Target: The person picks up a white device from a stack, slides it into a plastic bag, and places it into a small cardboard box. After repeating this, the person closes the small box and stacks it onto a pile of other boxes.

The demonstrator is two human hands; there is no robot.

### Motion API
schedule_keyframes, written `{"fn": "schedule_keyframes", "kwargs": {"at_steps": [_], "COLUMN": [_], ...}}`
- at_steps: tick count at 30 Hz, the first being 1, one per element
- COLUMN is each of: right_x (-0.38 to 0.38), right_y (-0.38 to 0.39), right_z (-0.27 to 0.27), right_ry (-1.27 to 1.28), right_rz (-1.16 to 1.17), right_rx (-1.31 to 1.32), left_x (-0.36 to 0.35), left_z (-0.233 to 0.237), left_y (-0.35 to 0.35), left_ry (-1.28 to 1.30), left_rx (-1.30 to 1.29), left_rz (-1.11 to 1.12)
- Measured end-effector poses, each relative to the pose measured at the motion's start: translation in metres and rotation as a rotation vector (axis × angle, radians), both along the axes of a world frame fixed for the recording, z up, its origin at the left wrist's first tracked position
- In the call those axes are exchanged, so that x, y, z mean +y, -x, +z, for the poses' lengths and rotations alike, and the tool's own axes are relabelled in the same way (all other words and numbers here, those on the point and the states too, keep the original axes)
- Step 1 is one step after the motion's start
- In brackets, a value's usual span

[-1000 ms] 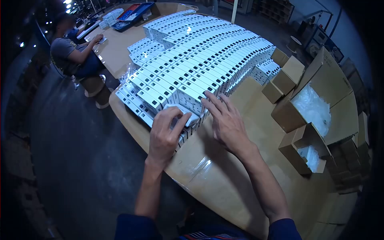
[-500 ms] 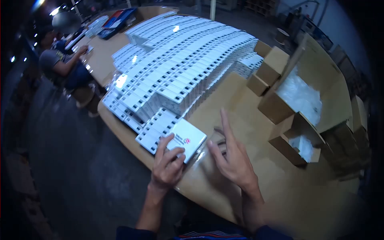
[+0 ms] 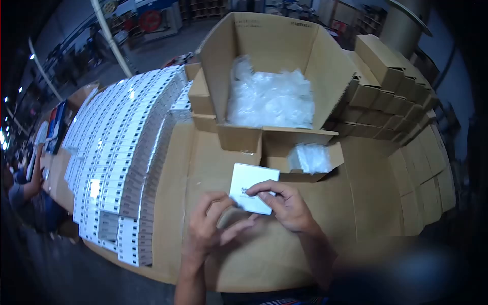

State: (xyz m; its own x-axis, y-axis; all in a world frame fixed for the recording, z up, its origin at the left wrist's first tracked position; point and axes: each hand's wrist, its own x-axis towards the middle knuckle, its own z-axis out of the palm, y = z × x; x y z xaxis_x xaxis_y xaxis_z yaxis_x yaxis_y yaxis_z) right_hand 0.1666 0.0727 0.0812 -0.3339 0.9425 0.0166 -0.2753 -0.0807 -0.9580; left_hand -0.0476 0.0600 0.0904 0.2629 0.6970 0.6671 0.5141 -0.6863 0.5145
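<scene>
A thin, square white box (image 3: 247, 179) with small dark print is tilted up above the table in front of me. My right hand (image 3: 292, 208) grips it at its right side, fingers and thumb lying over its printed face. Close to the box's lower left corner is my left hand (image 3: 203, 229), its fingers bent and thumb apart; whether a fingertip touches the box I cannot make out. Behind the box stands a small open carton (image 3: 300, 177) with a clear plastic-wrapped bundle (image 3: 312, 158) inside.
Rows of stacked white boxes (image 3: 109, 147) cover the left of the cardboard-topped table (image 3: 173, 203). A large open carton (image 3: 274, 35) of clear plastic bags (image 3: 274, 99) stands at the back. Brown cartons (image 3: 386, 101) are piled at right. Another person (image 3: 30, 190) sits far left.
My view has swung right, from the white stacks to the cartons. The white box, earlier under my left hand at the stack, is now raised in my right hand.
</scene>
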Motion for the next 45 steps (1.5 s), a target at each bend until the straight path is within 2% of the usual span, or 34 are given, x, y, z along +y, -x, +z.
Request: {"fn": "schedule_keyframes", "kwargs": {"at_steps": [5,7,9,11,14,16,17,19,21,24,28,31,32,34,37,38,41,43,45], "right_x": [0.048,0.079,0.102,0.133,0.176,0.193,0.196,0.202,0.206,0.210,0.227,0.253,0.262,0.272,0.277,0.274,0.243,0.213,0.171], "right_y": [-0.061,-0.084,-0.092,-0.100,-0.111,-0.115,-0.116,-0.119,-0.127,-0.125,-0.111,-0.107,-0.105,-0.102,-0.110,-0.109,-0.099,-0.100,-0.093], "right_z": [0.031,0.046,0.073,0.087,0.099,0.105,0.107,0.112,0.111,0.109,0.115,0.113,0.114,0.120,0.140,0.139,0.122,0.114,0.093], "right_ry": [-0.245,-0.705,-0.679,-0.743,-0.865,-0.945,-0.883,-0.763,-0.765,-0.813,-0.759,-0.929,-0.970,-1.040,-0.940,-0.797,-0.518,-0.620,-0.630], "right_rz": [-0.324,-0.551,-0.697,-0.774,-0.851,-0.893,-0.889,-0.881,-0.881,-0.876,-0.777,-0.815,-0.816,-0.820,-0.445,-0.342,-0.133,-0.214,-0.320], "right_rx": [-0.277,-0.681,-0.779,-0.797,-0.771,-0.773,-0.761,-0.735,-0.771,-0.850,-0.899,-0.964,-0.989,-1.049,-1.047,-0.995,-0.698,-0.804,-0.793], "left_x": [0.127,0.191,0.251,0.306,0.343,0.370,0.379,0.375,0.362,0.362,0.356,0.365,0.365,0.353,0.330,0.321,0.295,0.278,0.251], "left_z": [0.045,0.050,0.047,0.035,0.020,0.002,-0.008,0.004,0.030,0.046,0.077,0.085,0.086,0.092,0.103,0.105,0.108,0.105,0.097], "left_y": [-0.053,-0.080,-0.117,-0.156,-0.202,-0.224,-0.231,-0.219,-0.195,-0.162,-0.125,-0.108,-0.103,-0.103,-0.106,-0.105,-0.096,-0.081,-0.066], "left_ry": [-0.060,-0.110,-0.099,-0.161,-0.234,-0.155,-0.110,-0.041,0.060,0.171,0.252,0.180,0.164,0.171,0.148,0.142,0.067,0.011,0.006], "left_rx": [0.151,0.204,0.307,0.378,0.410,0.509,0.559,0.413,0.261,0.171,0.059,-0.199,-0.150,-0.239,-0.323,-0.342,-0.296,-0.312,-0.488], "left_rz": [-0.047,-0.164,-0.227,-0.312,-0.371,-0.276,-0.225,-0.254,-0.274,-0.106,-0.012,-0.207,-0.159,-0.266,-0.367,-0.387,-0.231,-0.149,-0.105]}}
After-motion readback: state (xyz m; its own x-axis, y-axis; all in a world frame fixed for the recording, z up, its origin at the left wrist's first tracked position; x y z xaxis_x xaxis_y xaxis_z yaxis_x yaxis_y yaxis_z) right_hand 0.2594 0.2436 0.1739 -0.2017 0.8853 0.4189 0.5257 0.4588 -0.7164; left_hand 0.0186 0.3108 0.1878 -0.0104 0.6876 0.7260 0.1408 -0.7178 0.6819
